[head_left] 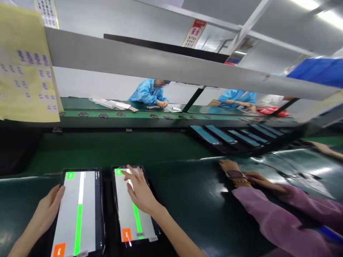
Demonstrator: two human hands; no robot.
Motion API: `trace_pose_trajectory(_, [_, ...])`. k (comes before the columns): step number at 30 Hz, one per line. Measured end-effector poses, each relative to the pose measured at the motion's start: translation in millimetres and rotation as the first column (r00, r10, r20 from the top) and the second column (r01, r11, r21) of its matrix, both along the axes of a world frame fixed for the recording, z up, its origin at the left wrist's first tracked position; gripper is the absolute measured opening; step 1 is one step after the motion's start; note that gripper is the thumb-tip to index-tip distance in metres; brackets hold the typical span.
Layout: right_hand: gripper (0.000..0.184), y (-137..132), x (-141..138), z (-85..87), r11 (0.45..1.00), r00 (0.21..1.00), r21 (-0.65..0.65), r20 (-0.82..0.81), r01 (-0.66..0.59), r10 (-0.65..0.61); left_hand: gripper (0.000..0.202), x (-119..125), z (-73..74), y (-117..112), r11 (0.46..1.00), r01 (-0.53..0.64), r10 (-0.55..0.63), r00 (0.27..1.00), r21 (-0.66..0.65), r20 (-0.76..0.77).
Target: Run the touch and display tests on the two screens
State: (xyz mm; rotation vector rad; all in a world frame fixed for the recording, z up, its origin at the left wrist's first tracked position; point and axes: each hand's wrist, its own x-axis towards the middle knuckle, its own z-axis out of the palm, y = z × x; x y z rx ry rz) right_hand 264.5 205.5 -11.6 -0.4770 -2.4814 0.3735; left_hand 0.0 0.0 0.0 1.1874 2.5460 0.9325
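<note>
Tablets (pixel 77 214) partly under hands

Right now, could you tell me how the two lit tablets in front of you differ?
The left tablet has its left edge touched by the left hand; the right tablet has the right hand lying on its screen. The left tablet's green stripe runs straight, the right one's slants. Both show a white screen with green and orange squares.

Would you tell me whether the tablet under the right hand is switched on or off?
On: the right tablet glows white with a green stripe while the right hand touches it.
</note>
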Motion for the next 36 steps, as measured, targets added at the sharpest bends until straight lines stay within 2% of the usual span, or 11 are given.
trace_pose_trajectory(3, [0.035, 4, 24, -2.5, 0.988, 0.982, -0.085, -0.124, 0.131, -0.141, 0.066, -12, 20.0, 11, 0.99, -0.078, 0.071, 0.996, -0.116, -0.062])
trace_pose_trajectory(5, [0.029, 2, 40, -6.1, 0.972, 0.962, -0.138, -0.168, 0.192, -0.214, 0.067, -23, 26.7, 21, 0.99, -0.123, 0.114, 0.986, -0.069, -0.118])
trace_pose_trajectory(6, [0.026, 0, 45, -8.3, 0.97, 0.96, -0.142, -0.174, 0.196, -0.219, 0.07, -28, 27.8, 26, 0.994, -0.108, 0.104, 0.989, -0.034, -0.109])
trace_pose_trajectory(11, [0.028, -15, 57, -18.0, 0.99, 0.979, -0.084, -0.159, 0.114, -0.127, 0.078, -41, 18.9, 43, 0.999, 0.047, -0.049, 0.991, 0.021, 0.124])
trace_pose_trajectory(20, [0.038, -19, 59, -25.1, 0.999, 0.986, 0.019, -0.159, 0.042, -0.038, 0.072, -36, 4.9, 41, 0.995, -0.014, -0.007, 0.979, 0.1, 0.204])
trace_pose_trajectory(27, [0.037, -20, 60, -32.8, 0.998, 0.992, 0.033, -0.114, 0.05, -0.046, 0.084, -19, -3.1, 32, 0.991, 0.072, -0.085, 0.99, 0.114, 0.109])
trace_pose_trajectory(33, [0.023, -17, 69, -35.2, 0.992, 0.972, -0.016, -0.198, 0.127, -0.128, 0.107, 2, -3.7, 22, 0.97, 0.217, -0.223, 0.974, -0.107, -0.047])
trace_pose_trajectory(36, [0.016, -15, 72, -36.9, 0.97, 0.944, -0.131, -0.234, 0.206, -0.232, 0.111, 2, -10.7, 21, 0.956, 0.241, -0.272, 0.943, -0.165, -0.194])
